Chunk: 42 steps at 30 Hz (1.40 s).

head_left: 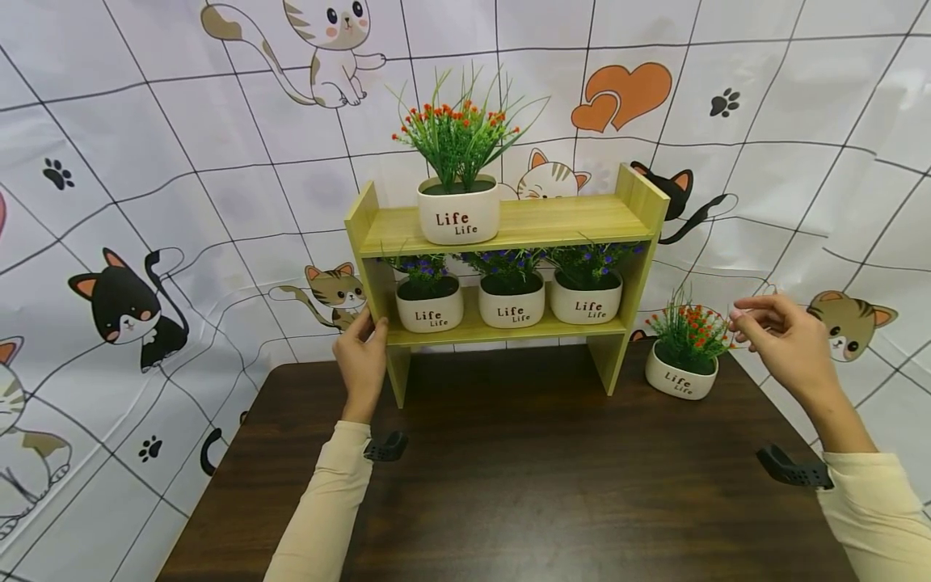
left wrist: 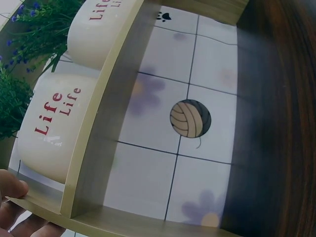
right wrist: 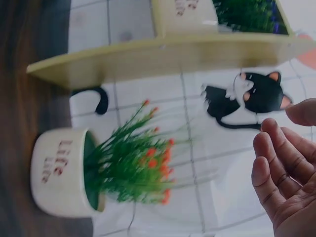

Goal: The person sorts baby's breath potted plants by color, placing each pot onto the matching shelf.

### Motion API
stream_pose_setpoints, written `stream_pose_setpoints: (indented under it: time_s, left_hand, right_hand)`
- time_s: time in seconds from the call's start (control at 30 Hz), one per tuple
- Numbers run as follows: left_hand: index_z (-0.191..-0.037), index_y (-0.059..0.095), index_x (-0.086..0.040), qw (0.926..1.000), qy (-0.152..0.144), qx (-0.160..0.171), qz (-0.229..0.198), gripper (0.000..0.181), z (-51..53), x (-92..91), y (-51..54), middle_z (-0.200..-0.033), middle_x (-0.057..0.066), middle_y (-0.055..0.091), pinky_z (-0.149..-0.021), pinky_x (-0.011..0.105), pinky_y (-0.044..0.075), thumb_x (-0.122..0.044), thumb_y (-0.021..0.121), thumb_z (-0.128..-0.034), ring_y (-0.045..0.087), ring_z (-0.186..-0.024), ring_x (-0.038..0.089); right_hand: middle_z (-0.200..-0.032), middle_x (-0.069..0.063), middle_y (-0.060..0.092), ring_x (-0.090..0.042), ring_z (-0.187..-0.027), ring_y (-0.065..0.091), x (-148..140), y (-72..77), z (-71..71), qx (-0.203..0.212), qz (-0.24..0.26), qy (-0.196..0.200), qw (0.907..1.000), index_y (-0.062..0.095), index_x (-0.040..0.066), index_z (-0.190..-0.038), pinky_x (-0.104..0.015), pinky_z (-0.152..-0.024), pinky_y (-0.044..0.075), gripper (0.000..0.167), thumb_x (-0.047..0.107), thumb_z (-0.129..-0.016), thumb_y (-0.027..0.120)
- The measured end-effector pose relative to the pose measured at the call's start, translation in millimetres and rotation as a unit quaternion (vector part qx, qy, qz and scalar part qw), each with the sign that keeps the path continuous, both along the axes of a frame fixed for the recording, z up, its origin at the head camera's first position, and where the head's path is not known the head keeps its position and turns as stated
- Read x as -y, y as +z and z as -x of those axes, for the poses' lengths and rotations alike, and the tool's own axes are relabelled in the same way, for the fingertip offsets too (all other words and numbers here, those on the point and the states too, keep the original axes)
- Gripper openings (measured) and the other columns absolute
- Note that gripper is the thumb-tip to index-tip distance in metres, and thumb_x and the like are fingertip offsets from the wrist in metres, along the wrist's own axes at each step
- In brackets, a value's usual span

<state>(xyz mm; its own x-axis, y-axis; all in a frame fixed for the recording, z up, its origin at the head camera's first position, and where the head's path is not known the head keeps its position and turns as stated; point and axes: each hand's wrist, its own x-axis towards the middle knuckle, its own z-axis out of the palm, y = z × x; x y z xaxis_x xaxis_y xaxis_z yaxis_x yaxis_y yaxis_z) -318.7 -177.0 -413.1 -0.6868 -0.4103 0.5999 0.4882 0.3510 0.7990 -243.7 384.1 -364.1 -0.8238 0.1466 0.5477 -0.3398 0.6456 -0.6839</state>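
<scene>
My left hand [head_left: 361,352] grips the left side panel of a light wooden two-tier shelf [head_left: 567,220]. In the left wrist view the thumb [left wrist: 14,185] lies over the panel's front edge and the other fingers are on its outer side. To the right of the shelf, a white "Life" pot with orange-flowered grass [head_left: 682,370] stands on the table. My right hand [head_left: 789,339] hovers just right of that plant, its fingers loosely bent and nothing between them. The right wrist view shows a gap between the fingertips [right wrist: 260,170] and the orange flowers [right wrist: 157,163].
On the top tier sits another orange-flowered pot [head_left: 459,212], left of centre. Three purple-flowered pots [head_left: 511,305] line the lower tier. The dark wooden table [head_left: 509,477] extends in front, and a cat-patterned wall covering [head_left: 240,186] rises close behind the shelf.
</scene>
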Motion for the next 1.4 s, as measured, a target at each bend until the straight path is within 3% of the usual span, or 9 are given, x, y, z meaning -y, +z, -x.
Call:
stream_pose_setpoints:
  time_s: [0.23,0.33,0.47,0.63,0.87,1.13,1.2,1.3,1.4]
  left_hand:
    - [-0.136,0.071,0.000,1.0000,-0.009,0.001,0.003,0.037,0.0,0.1,0.6,-0.126,0.027,0.074,-0.082,0.008,0.053,0.001,0.069,-0.0990,0.075,-0.116,0.038]
    - [-0.135,0.072,0.000,1.0000,-0.002,-0.004,0.004,0.037,1.1,0.1,0.1,-0.124,0.027,0.074,-0.081,0.007,0.053,0.003,0.070,-0.0978,0.075,-0.114,0.039]
    - [-0.133,0.074,-0.001,1.0000,0.000,-0.005,0.004,0.036,0.8,-0.5,0.0,-0.121,0.027,0.075,-0.079,0.005,0.052,0.003,0.071,-0.0972,0.076,-0.112,0.039]
    - [-0.135,0.073,-0.002,1.0000,-0.005,0.002,0.006,0.036,-0.3,-0.8,0.5,-0.123,0.026,0.075,-0.080,0.004,0.052,0.000,0.071,-0.0991,0.076,-0.113,0.037]
    - [-0.135,0.073,-0.002,1.0000,0.000,0.005,0.008,0.036,-0.3,0.2,-0.2,-0.123,0.025,0.075,-0.080,0.005,0.052,0.000,0.070,-0.0992,0.076,-0.113,0.037]
    - [-0.134,0.074,-0.003,1.0000,0.002,-0.001,0.007,0.037,-0.8,-0.1,-0.9,-0.121,0.025,0.076,-0.078,0.005,0.051,0.001,0.071,-0.0979,0.076,-0.111,0.038]
    - [-0.133,0.074,-0.003,1.0000,0.004,-0.003,0.007,0.036,-0.5,-0.2,-1.5,-0.120,0.025,0.076,-0.078,0.005,0.051,0.002,0.072,-0.0976,0.077,-0.111,0.039]
    - [-0.132,0.075,-0.004,0.9999,0.006,-0.006,0.006,0.035,0.0,-0.4,-1.7,-0.119,0.025,0.077,-0.077,0.005,0.051,0.001,0.073,-0.0973,0.077,-0.110,0.038]
    - [-0.132,0.076,-0.004,0.9999,0.005,-0.008,0.003,0.035,-0.2,-0.1,-1.0,-0.119,0.024,0.077,-0.077,0.005,0.051,0.002,0.073,-0.0970,0.077,-0.110,0.037]
  right_hand:
    - [-0.082,0.032,0.069,0.007,-0.068,0.065,-27,-20.9,-5.8,0.032,0.024,0.002,0.9992,0.066,0.028,-0.111,-0.013,-0.058,0.050,0.012,0.017,-0.106,0.065]
    - [-0.082,0.033,0.068,0.008,-0.068,0.065,-37,-31.8,-4.8,0.044,0.021,0.002,0.9988,0.067,0.019,-0.111,-0.013,-0.059,0.051,0.005,0.017,-0.107,0.064]
    - [-0.082,0.036,0.067,0.012,-0.069,0.066,-46,-47.0,-4.6,0.061,0.021,-0.003,0.9979,0.067,0.005,-0.111,-0.010,-0.062,0.051,0.013,0.017,-0.108,0.064]
    - [-0.081,0.040,0.066,0.018,-0.073,0.062,-53,-61.6,-5.8,0.076,0.016,-0.018,0.9968,0.070,0.007,-0.106,-0.005,-0.067,0.046,0.012,0.019,-0.106,0.067]
    - [-0.083,0.053,0.051,0.027,-0.078,0.046,-61,-79.3,-1.2,0.084,-0.051,-0.066,0.9929,0.073,-0.005,-0.112,-0.013,-0.068,0.039,0.032,0.026,-0.104,0.070]
    - [-0.096,0.051,0.050,0.032,-0.087,0.046,-69,-102.9,11.1,0.141,0.004,-0.020,0.9899,0.061,-0.003,-0.132,-0.004,-0.071,0.043,0.043,0.030,-0.105,0.069]
    - [-0.104,0.039,0.059,0.031,-0.089,0.043,-70,-106.7,13.7,0.165,0.012,-0.014,0.9862,0.055,-0.004,-0.140,-0.004,-0.071,0.043,0.053,0.034,-0.105,0.068]
    - [-0.131,-0.005,0.071,0.025,-0.096,0.047,-68,-109.6,17.2,0.202,0.005,-0.011,0.9792,0.042,-0.009,-0.153,-0.004,-0.073,0.041,0.071,0.040,-0.106,0.065]
    - [-0.158,-0.043,0.039,-0.014,-0.131,0.063,-65,-111.6,21.6,0.238,0.003,0.002,0.9714,0.025,-0.013,-0.160,-0.007,-0.076,0.039,0.085,0.044,-0.108,0.061]
